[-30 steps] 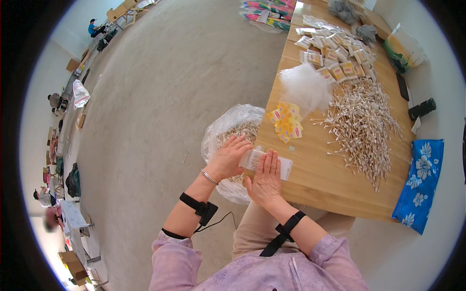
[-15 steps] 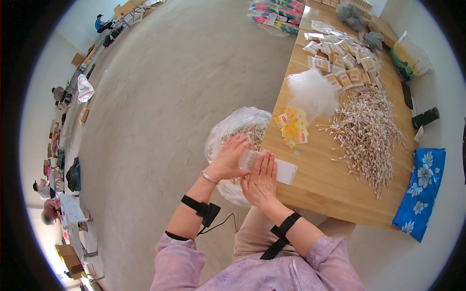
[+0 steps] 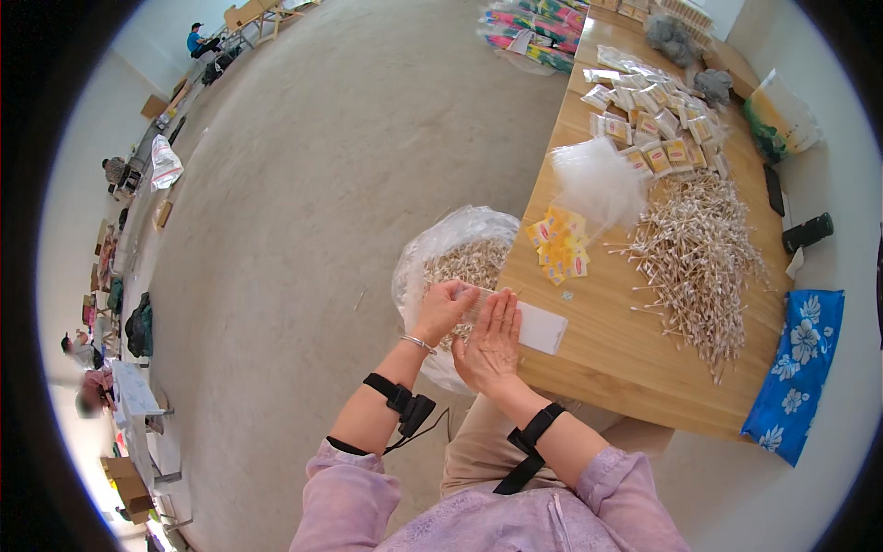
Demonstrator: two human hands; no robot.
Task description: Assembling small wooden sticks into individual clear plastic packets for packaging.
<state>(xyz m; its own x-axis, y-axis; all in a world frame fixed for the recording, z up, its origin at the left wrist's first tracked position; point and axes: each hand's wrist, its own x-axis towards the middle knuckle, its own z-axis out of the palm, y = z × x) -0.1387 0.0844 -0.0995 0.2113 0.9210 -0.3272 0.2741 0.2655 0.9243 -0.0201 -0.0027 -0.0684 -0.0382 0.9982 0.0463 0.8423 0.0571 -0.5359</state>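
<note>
- Clear plastic packet, small and flat (image 3: 533, 324), sits between my hands at the near edge of the pale wooden table (image 3: 635, 368); my left hand (image 3: 443, 308) pinches its end, my right hand (image 3: 489, 342) lies flat along it, palms close together.
- Just beyond my left hand, a big clear bag of cotton swabs (image 3: 455, 262) stands open beside the table.
- Farther out past my right hand, a loose heap of swabs (image 3: 694, 258) waits, so I judge plenty is left.
- Beyond it, rows of filled packets (image 3: 653, 129) look done, with yellow paper labels (image 3: 561, 244) nearer.
</note>
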